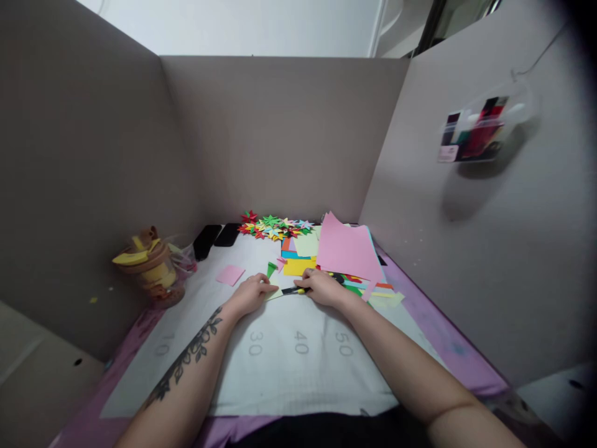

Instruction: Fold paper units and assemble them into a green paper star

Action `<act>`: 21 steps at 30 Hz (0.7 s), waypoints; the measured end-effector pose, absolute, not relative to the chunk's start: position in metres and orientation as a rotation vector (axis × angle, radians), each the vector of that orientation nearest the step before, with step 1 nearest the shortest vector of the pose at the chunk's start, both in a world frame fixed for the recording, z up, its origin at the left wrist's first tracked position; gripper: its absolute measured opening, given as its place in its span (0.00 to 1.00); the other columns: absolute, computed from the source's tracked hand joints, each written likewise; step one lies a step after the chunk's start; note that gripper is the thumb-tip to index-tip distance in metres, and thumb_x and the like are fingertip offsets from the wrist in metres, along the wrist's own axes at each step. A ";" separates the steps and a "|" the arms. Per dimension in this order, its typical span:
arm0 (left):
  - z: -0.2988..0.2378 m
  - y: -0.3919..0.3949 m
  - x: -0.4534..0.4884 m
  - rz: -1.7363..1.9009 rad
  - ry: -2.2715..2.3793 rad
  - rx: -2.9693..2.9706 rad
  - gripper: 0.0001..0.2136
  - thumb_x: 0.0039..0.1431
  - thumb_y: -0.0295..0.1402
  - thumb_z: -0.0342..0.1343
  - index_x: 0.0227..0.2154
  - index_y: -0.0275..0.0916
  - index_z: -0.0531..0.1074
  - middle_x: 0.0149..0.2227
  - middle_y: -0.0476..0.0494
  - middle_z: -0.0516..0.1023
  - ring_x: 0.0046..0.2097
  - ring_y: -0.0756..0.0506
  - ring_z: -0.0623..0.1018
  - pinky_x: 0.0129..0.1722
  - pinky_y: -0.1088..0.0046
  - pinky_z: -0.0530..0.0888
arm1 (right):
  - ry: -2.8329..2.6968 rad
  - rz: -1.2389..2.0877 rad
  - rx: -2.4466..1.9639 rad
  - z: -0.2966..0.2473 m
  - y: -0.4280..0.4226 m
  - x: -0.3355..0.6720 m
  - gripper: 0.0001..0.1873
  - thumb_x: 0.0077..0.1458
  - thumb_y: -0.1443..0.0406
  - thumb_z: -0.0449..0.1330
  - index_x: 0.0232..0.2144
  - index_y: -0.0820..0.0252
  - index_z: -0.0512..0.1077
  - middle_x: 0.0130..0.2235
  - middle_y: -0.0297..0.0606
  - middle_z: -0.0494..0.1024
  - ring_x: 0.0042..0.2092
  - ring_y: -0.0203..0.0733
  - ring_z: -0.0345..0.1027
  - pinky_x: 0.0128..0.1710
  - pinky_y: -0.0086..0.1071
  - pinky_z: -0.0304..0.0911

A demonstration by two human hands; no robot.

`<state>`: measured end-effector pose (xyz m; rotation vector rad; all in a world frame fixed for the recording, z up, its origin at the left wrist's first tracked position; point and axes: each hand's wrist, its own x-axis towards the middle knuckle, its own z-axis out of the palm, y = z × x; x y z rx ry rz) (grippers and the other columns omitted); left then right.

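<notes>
My left hand (253,292) rests on the white mat, fingertips closed on a small pale green piece of paper (275,294). My right hand (319,287) grips a slim black and yellow tool (291,290); its dark end points left towards that paper. Fingers cover part of the tool, so its exact kind is unclear. Just beyond my left fingertips lies a folded green paper piece (271,269), beside a small pink one (281,264). Yellow paper (298,267) lies beyond my right hand. A black and yellow object (336,277) shows behind that hand.
Folded paper stars (275,227) are heaped at the back. Large pink sheets (349,249) lie at the right, near paper strips (373,286). To the left are a pink square (230,274), two black phones (208,241), and a terracotta-coloured pot (153,264). Grey partitions (284,137) enclose the table.
</notes>
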<state>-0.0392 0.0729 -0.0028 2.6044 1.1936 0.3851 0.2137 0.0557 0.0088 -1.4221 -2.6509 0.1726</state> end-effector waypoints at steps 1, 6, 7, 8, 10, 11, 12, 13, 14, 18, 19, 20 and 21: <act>-0.004 0.074 -0.039 0.386 1.200 2.597 0.17 0.58 0.28 0.44 0.44 0.52 0.73 0.45 0.47 0.69 0.42 0.48 0.71 0.43 0.74 0.65 | -2.662 0.201 -1.396 0.008 0.057 0.215 0.24 0.48 0.70 0.57 0.48 0.46 0.68 0.40 0.38 0.68 0.41 0.42 0.62 0.36 0.29 0.51; -0.006 0.075 -0.038 0.373 1.230 2.569 0.15 0.60 0.33 0.44 0.43 0.53 0.73 0.45 0.47 0.69 0.42 0.47 0.70 0.43 0.74 0.65 | -2.670 0.305 -1.317 0.006 0.061 0.219 0.24 0.46 0.68 0.61 0.48 0.46 0.69 0.40 0.37 0.68 0.40 0.41 0.61 0.36 0.28 0.52; -0.005 0.075 -0.037 0.361 1.243 2.563 0.15 0.60 0.33 0.44 0.43 0.52 0.73 0.45 0.47 0.69 0.42 0.47 0.70 0.42 0.74 0.65 | -2.670 0.307 -1.307 0.005 0.061 0.219 0.24 0.46 0.68 0.61 0.47 0.47 0.69 0.40 0.37 0.67 0.40 0.40 0.61 0.36 0.28 0.52; -0.004 0.075 -0.037 0.348 1.257 2.559 0.15 0.60 0.34 0.44 0.43 0.52 0.74 0.46 0.47 0.69 0.42 0.47 0.70 0.42 0.74 0.64 | -2.672 0.304 -1.300 0.005 0.061 0.219 0.24 0.46 0.68 0.61 0.47 0.48 0.69 0.40 0.37 0.67 0.40 0.40 0.61 0.37 0.28 0.52; -0.002 0.074 -0.036 0.332 1.281 2.553 0.15 0.60 0.35 0.44 0.42 0.51 0.74 0.46 0.47 0.69 0.42 0.47 0.70 0.42 0.74 0.64 | -2.684 0.289 -1.295 0.006 0.059 0.219 0.24 0.46 0.69 0.60 0.47 0.49 0.69 0.39 0.37 0.67 0.40 0.40 0.61 0.36 0.28 0.52; -0.002 0.074 -0.036 0.326 1.289 2.550 0.15 0.60 0.36 0.44 0.42 0.51 0.74 0.46 0.47 0.69 0.42 0.47 0.70 0.42 0.74 0.64 | -2.689 0.281 -1.300 0.006 0.059 0.219 0.24 0.46 0.69 0.60 0.47 0.49 0.70 0.39 0.37 0.68 0.40 0.40 0.61 0.36 0.28 0.52; -0.002 0.074 -0.036 0.323 1.293 2.548 0.15 0.60 0.36 0.44 0.42 0.50 0.74 0.46 0.47 0.69 0.42 0.47 0.71 0.41 0.74 0.64 | -2.693 0.275 -1.309 0.007 0.058 0.219 0.24 0.46 0.69 0.60 0.47 0.49 0.70 0.39 0.38 0.68 0.40 0.40 0.61 0.36 0.28 0.52; -0.002 0.074 -0.036 0.323 1.296 2.543 0.15 0.60 0.36 0.44 0.41 0.50 0.74 0.46 0.47 0.69 0.42 0.47 0.71 0.41 0.74 0.64 | -2.695 0.270 -1.321 0.008 0.057 0.220 0.24 0.46 0.69 0.60 0.47 0.50 0.70 0.39 0.38 0.68 0.40 0.41 0.61 0.36 0.28 0.52; -0.003 0.074 -0.036 0.325 1.296 2.539 0.14 0.60 0.36 0.44 0.41 0.50 0.74 0.46 0.47 0.69 0.41 0.47 0.71 0.41 0.74 0.64 | -2.695 0.263 -1.334 0.009 0.056 0.221 0.24 0.46 0.69 0.60 0.47 0.49 0.70 0.39 0.38 0.68 0.40 0.41 0.61 0.36 0.28 0.52; -0.005 0.076 -0.037 0.341 1.288 2.537 0.14 0.59 0.35 0.44 0.41 0.51 0.74 0.46 0.47 0.69 0.41 0.47 0.71 0.42 0.73 0.64 | -2.698 0.239 -1.370 0.013 0.051 0.225 0.23 0.46 0.69 0.59 0.47 0.49 0.70 0.40 0.38 0.68 0.40 0.41 0.61 0.36 0.29 0.52; -0.006 0.076 -0.037 0.341 1.282 2.539 0.14 0.59 0.34 0.44 0.41 0.51 0.74 0.46 0.47 0.69 0.41 0.47 0.71 0.42 0.73 0.64 | -2.698 0.235 -1.379 0.015 0.050 0.225 0.23 0.46 0.70 0.59 0.46 0.49 0.70 0.40 0.38 0.68 0.40 0.41 0.61 0.36 0.29 0.52; -0.006 0.076 -0.037 0.338 1.276 2.542 0.15 0.59 0.34 0.44 0.41 0.51 0.74 0.46 0.47 0.69 0.41 0.46 0.71 0.42 0.73 0.64 | -2.699 0.233 -1.387 0.015 0.049 0.225 0.23 0.46 0.70 0.59 0.46 0.49 0.70 0.39 0.37 0.69 0.39 0.41 0.62 0.36 0.29 0.52; -0.005 0.076 -0.038 0.330 1.269 2.543 0.15 0.59 0.35 0.44 0.42 0.51 0.74 0.46 0.47 0.69 0.41 0.47 0.71 0.41 0.73 0.65 | -2.698 0.230 -1.394 0.016 0.048 0.225 0.23 0.46 0.70 0.59 0.46 0.49 0.70 0.39 0.37 0.69 0.39 0.41 0.62 0.36 0.29 0.52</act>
